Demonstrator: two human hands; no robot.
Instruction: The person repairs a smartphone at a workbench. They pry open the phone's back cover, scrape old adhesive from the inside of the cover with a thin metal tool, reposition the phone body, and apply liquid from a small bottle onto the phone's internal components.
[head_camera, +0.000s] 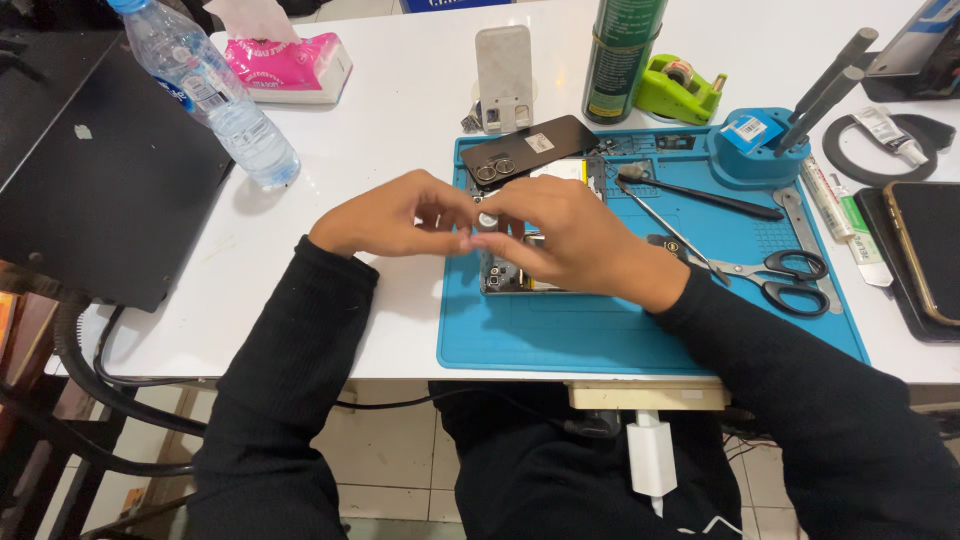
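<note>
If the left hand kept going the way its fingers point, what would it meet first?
The left hand points right, so it would probably first meet the right hand, whose fingers already touch it above the opened phone.

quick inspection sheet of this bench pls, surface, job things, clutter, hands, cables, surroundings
surface: white table with a blue work mat on its right half
job's things: opened phone on the mat, partly under the hands; a small silver part between the fingertips; dark back cover lying behind
clutter: water bottle, pink tissue pack, green can, green tape dispenser, scissors, tweezers
grippers: left hand and right hand meet over the phone, pinching the small part
cables: black cables hang off the table's left edge; white charger below the front edge
surroundings: black case at left, tiled floor
</note>
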